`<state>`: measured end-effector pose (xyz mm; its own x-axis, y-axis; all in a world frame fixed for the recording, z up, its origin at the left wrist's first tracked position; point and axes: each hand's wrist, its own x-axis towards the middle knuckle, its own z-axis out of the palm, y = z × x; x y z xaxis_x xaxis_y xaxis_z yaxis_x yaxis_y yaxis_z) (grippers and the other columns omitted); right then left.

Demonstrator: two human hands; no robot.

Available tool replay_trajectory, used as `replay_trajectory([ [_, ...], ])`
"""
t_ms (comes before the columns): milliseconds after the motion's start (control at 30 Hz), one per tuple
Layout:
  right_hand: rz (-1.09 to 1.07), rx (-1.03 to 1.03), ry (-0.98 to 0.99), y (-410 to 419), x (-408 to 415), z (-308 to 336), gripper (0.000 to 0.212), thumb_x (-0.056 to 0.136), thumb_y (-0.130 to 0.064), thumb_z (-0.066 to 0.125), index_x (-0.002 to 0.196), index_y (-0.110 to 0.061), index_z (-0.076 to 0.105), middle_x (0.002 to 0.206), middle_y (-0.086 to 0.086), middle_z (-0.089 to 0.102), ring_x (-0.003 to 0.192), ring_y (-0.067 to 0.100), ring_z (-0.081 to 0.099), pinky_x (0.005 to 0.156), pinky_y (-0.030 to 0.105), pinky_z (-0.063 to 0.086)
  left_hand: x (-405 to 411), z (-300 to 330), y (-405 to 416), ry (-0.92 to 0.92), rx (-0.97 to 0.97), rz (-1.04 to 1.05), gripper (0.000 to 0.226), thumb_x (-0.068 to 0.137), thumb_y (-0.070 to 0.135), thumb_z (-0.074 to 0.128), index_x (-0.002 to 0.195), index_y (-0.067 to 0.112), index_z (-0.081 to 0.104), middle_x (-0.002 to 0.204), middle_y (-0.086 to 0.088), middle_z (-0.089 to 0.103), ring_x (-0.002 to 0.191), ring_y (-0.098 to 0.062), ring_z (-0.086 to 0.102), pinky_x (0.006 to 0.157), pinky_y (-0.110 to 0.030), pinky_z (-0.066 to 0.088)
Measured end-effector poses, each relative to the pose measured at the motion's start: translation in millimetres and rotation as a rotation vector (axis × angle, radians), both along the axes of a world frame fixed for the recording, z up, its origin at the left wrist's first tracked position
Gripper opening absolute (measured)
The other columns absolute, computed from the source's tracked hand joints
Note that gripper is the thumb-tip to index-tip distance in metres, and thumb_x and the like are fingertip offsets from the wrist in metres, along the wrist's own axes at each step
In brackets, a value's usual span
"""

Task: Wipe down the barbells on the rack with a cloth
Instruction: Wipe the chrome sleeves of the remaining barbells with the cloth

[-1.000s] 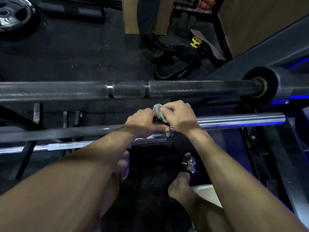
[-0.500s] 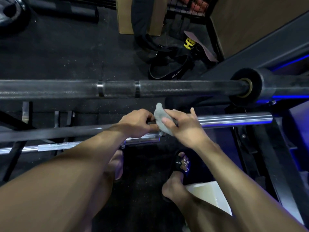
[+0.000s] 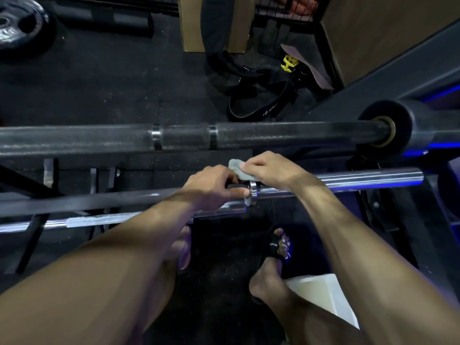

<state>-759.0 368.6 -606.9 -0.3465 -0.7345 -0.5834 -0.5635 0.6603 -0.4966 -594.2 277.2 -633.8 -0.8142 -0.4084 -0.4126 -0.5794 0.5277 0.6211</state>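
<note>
Views: one, a wide-angle head camera.
Position: above the rack, worn on the person's head.
Facing: steeply down and forward; floor fills 12 o'clock, feet sit at 6 o'clock.
Nearness: close; forearms enter from 7 and 5 o'clock, meeting at centre on the chrome barbell.
Distortion: the black barbell bows across the frame, 9 to 3 o'clock.
Shared area: none, single view.

Three barbells lie crosswise, one behind another: the far barbell, the middle barbell, the near barbell. The left hand sits on the middle barbell left of its collar; the right hand, holding the cloth, sits right of it. A weight plate lies far left on the floor
</note>
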Motion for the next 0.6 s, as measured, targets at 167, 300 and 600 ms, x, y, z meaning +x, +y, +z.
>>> replay_trajectory([
  [167, 0.113, 0.076, 0.079, -1, 8, 5, 0.039, 0.106, -0.05, 0.037, 0.074, -0.038, 0.056, 0.081, -0.015, 0.059, 0.103, 0.014, 0.056, 0.125, 0.056, 0.0, 0, 2, -2, 0.035, 0.049, -0.023, 0.035, 0.089, 0.058, 0.067, 0.056, 0.054, 0.054, 0.059, 0.014, 0.051, 0.061, -0.009, 0.048, 0.06, -0.033, 0.035],
  [300, 0.114, -0.133, 0.166, 19, 18, 6, 0.034, 0.106, -0.045, 0.043, 0.079, -0.032, 0.058, 0.078, -0.012, 0.061, 0.09, 0.007, 0.056, 0.124, 0.058, 0.002, 0, -1, -3, 0.039, 0.049, -0.015, 0.032, 0.088, 0.06, 0.067, 0.06, 0.048, 0.057, 0.063, 0.015, 0.055, 0.065, -0.011, 0.052, 0.062, -0.033, 0.038],
  [600, -0.051, -0.506, 0.428, 66, 45, -8, 0.032, 0.099, -0.036, 0.063, 0.128, -0.024, 0.07, 0.121, -0.003, 0.072, 0.14, 0.015, 0.046, 0.125, 0.045, -0.012, 1, 0, 3, -0.011, -0.035, -0.003, 0.034, 0.085, 0.064, 0.064, 0.083, 0.03, 0.062, 0.073, 0.009, 0.063, 0.077, -0.019, 0.061, 0.062, -0.032, 0.039],
])
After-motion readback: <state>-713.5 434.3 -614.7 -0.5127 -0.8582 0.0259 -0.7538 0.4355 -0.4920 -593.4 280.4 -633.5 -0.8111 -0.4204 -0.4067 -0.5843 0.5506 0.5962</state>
